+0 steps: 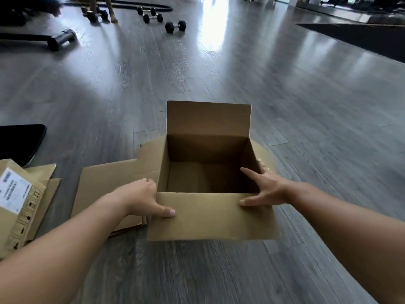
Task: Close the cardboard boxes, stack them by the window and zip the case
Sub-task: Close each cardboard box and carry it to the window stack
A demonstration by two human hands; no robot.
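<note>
an open cardboard box [208, 172] sits on the grey wood-plank floor [306, 106], straight ahead of the person, its inside bare and shadowed. the far flap [208, 118] stands upright, the near flap [210, 216] folds out toward the camera, and the side flaps splay outward. the left hand [142, 198] grasps the box's left near corner, thumb laid flat on the near flap and fingers curled round the left wall. the right hand [263, 187] grasps the right near corner, thumb on the near flap, index finger stretched along the inner right wall, the other fingers hidden outside it. just beside the box on the left, flattened cardboard sheets [105, 189] lie on the floor, partly under the left forearm. farther left, a second cardboard box [22, 200] with a white shipping label [13, 190] lies at the frame's edge, and a black flat object [19, 142] sits behind it. well apart, in the far background, several black hex dumbbells [175, 26] rest on the floor.
</note>
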